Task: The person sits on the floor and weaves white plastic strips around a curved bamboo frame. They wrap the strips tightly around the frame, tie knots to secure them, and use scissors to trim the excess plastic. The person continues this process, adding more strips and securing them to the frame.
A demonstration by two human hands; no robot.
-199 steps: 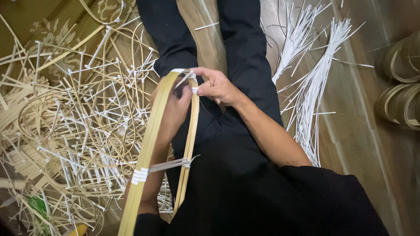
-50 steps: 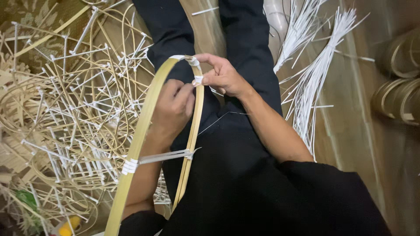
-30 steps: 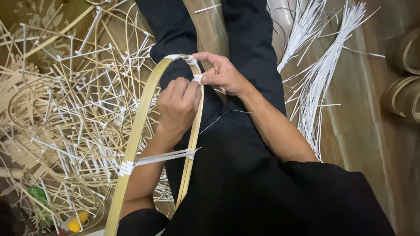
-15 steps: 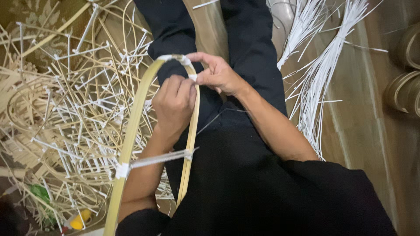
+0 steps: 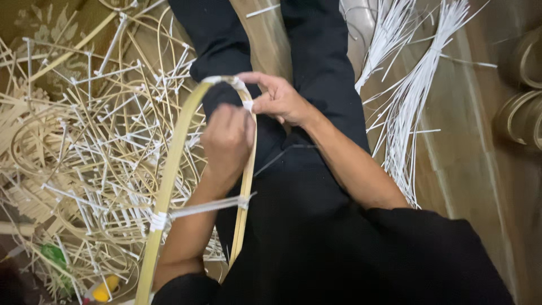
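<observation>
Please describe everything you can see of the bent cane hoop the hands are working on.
The hoop is a flat, pale yellow strip, cane or bamboo by its look, bent into a narrow loop over the lap. White tape binds its top bend; a white crosspiece joins its sides lower down. The left hand reaches through it, and the right hand pinches the tape at its right side.

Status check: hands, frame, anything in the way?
Left hand grips bent bamboo strip frame. Right hand pinches white binding. Nothing blocking.

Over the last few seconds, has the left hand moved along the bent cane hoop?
Yes. The left hand has slid up the hoop toward its white-wrapped top bend, away from the white cross tie, close to the right hand.
</observation>
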